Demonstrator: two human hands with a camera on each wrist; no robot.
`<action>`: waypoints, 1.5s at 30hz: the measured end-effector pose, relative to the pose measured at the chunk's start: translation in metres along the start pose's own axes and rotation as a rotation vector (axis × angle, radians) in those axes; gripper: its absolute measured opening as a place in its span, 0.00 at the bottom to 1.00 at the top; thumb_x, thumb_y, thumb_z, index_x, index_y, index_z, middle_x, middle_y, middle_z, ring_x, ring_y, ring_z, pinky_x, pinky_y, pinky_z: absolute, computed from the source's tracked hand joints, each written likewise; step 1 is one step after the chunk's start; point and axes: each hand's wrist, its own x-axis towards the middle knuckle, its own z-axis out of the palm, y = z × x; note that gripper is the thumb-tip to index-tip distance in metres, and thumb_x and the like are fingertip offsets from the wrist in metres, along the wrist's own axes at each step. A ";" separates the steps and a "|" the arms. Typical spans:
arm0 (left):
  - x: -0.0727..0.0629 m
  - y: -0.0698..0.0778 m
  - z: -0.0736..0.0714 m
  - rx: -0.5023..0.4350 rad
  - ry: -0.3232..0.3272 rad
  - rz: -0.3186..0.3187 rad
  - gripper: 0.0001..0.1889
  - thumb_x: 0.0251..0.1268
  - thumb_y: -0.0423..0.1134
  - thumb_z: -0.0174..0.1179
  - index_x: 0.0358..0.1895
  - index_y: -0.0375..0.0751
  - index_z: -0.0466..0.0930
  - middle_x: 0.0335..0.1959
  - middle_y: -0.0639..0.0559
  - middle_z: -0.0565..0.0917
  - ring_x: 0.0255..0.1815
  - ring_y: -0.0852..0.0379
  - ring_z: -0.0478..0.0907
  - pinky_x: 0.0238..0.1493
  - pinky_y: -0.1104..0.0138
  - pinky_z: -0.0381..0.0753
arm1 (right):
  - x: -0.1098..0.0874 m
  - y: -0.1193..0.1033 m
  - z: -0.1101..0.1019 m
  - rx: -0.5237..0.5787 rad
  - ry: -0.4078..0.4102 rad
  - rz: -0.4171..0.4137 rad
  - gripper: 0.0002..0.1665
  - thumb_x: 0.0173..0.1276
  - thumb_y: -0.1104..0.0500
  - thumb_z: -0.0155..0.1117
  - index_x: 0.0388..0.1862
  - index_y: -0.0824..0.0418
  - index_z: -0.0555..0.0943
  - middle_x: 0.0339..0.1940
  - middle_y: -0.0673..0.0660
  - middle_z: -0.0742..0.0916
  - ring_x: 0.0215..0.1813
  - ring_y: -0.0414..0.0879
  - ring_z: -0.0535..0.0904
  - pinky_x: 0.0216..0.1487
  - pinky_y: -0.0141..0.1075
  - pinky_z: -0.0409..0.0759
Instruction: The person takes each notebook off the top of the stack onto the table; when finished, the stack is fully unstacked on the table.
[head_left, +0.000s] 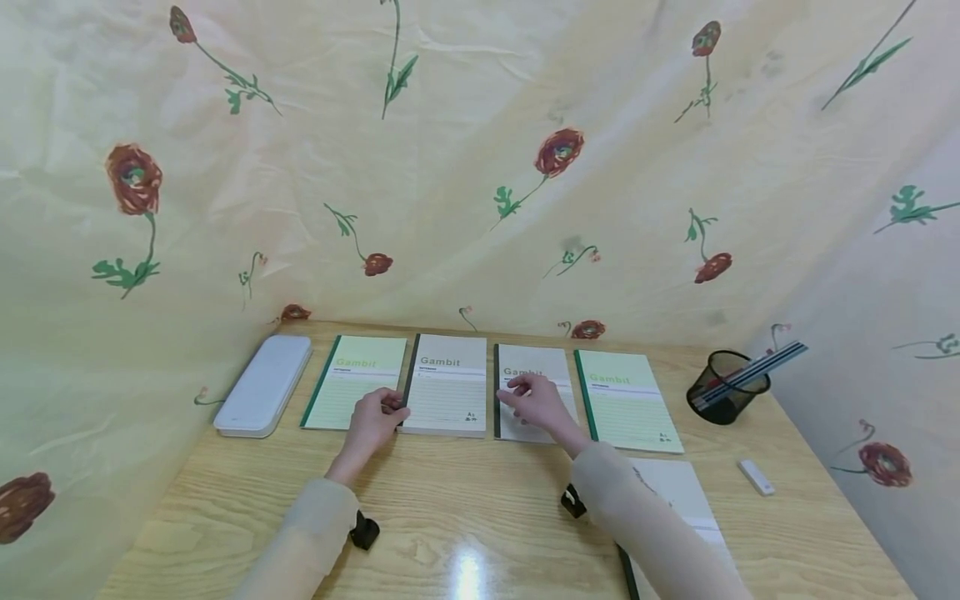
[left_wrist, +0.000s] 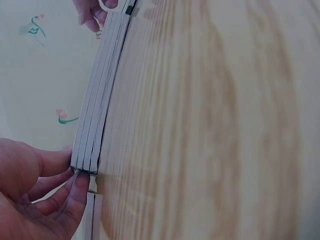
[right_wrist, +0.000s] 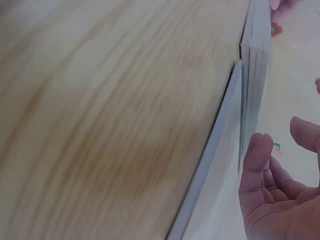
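Observation:
My left hand [head_left: 375,422] pinches the lower left corner of a stack of grey notebooks [head_left: 447,392] with black spines. In the left wrist view the stack [left_wrist: 100,100] shows several layers, with the thumb on the cover side and fingertips at the spine end. My right hand [head_left: 537,403] hovers over another grey notebook [head_left: 517,427], fingers loosely bent and thumb apart; in the right wrist view that hand [right_wrist: 280,195] holds nothing. A green notebook [head_left: 358,392] lies left of the stack, and a second green notebook [head_left: 628,404] is right of the right hand.
A white flat case [head_left: 264,385] sits at the far left. At the right stand a black mesh pen cup [head_left: 723,400] with striped pencils and a small white eraser [head_left: 755,477]. Under my right forearm lies another grey notebook [head_left: 686,483]. Flowered cloth [head_left: 465,208] hangs behind the table.

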 end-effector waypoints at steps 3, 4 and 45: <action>0.000 -0.001 0.000 -0.002 0.003 0.000 0.14 0.65 0.30 0.65 0.52 0.29 0.80 0.41 0.42 0.83 0.41 0.48 0.79 0.46 0.56 0.79 | 0.003 -0.003 0.008 0.020 -0.001 0.004 0.21 0.69 0.55 0.68 0.54 0.67 0.80 0.39 0.59 0.82 0.29 0.46 0.82 0.29 0.35 0.80; 0.000 -0.002 0.000 -0.001 0.004 0.001 0.14 0.65 0.30 0.65 0.52 0.29 0.80 0.41 0.42 0.83 0.41 0.48 0.79 0.45 0.56 0.79 | 0.003 -0.004 0.010 0.020 0.002 0.005 0.20 0.69 0.56 0.68 0.53 0.67 0.80 0.39 0.59 0.82 0.30 0.46 0.81 0.29 0.35 0.80; 0.003 -0.006 0.001 0.009 -0.003 0.017 0.15 0.65 0.33 0.66 0.52 0.28 0.81 0.40 0.43 0.84 0.40 0.49 0.79 0.44 0.57 0.79 | 0.015 -0.018 0.047 -0.103 0.065 -0.096 0.15 0.67 0.56 0.71 0.27 0.64 0.79 0.17 0.51 0.75 0.18 0.41 0.67 0.20 0.33 0.65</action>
